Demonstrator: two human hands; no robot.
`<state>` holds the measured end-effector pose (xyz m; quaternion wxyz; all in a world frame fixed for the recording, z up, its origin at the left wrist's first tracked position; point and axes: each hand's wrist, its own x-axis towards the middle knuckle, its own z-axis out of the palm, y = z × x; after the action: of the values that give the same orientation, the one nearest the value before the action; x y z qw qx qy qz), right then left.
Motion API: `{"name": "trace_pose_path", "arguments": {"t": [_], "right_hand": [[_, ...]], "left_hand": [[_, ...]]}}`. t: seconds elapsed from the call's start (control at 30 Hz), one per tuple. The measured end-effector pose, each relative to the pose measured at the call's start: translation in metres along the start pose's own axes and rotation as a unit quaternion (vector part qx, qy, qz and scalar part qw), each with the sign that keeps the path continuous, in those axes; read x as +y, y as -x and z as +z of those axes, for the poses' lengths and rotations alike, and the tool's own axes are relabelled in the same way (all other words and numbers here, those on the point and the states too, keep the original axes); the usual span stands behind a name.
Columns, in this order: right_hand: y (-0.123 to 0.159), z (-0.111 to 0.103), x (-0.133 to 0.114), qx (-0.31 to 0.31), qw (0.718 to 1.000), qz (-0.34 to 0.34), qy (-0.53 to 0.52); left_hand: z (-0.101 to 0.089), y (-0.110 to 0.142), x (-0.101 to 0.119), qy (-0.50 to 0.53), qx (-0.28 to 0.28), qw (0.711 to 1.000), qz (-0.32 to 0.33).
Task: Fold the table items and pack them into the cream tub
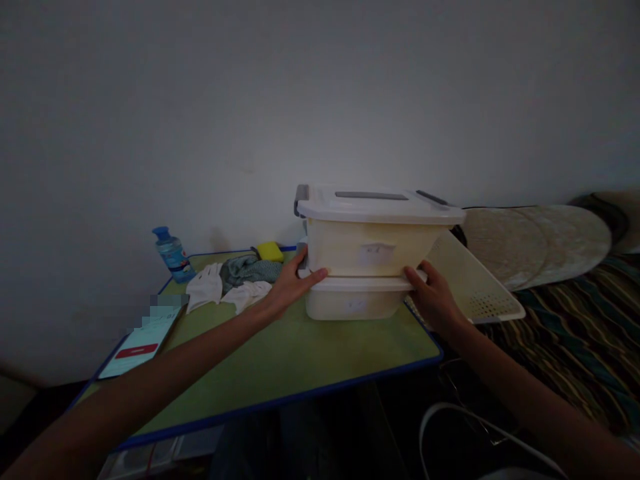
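**Evenly from both ends: a stack of two boxes is best steadied low**

The upper storage box (pixel 340 243), lidded and labelled, is seen on top of the smaller-looking lower storage box (pixel 370 308), near the back right of the green table (pixel 280 353). Its base is clasped at the left end by the left hand (pixel 287 287), with the thumb laid across the front corner, and at the right end by the right hand (pixel 435 297), whose thumb is pressed near the seam. The far fingers are hidden, so it cannot be told how much of the lower box is gripped too.

Pressure should be shared equally by both palms, and the upper box should be held level, since a tilt could make it slide on the lid (pixel 360 285) below. Fingertips are best placed clear of the seam, where they might be pinched. Care is also needed at the right, where the perforated basket (pixel 475 273) is set close to the knuckles and could be bumped.
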<state>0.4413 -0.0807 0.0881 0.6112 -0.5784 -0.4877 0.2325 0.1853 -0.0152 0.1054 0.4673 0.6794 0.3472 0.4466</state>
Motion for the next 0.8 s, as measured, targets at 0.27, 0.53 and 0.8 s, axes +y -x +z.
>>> {"name": "trace_pose_path", "arguments": {"t": [0.27, 0.53, 0.8], "right_hand": [[-0.026, -0.004, -0.052, 0.012, 0.994, -0.012, -0.104], [-0.09, -0.005, -0.097, -0.032, 0.989, -0.045, -0.137], [-0.134, 0.015, -0.082, -0.041, 0.992, -0.04, -0.114]], "left_hand": [[-0.006, -0.02, 0.044, 0.028, 0.01, 0.998, 0.051], [-0.015, -0.064, 0.09, 0.088, 0.007, 0.995, 0.052], [-0.021, -0.105, 0.07, 0.084, 0.017, 0.996, 0.029]]}}
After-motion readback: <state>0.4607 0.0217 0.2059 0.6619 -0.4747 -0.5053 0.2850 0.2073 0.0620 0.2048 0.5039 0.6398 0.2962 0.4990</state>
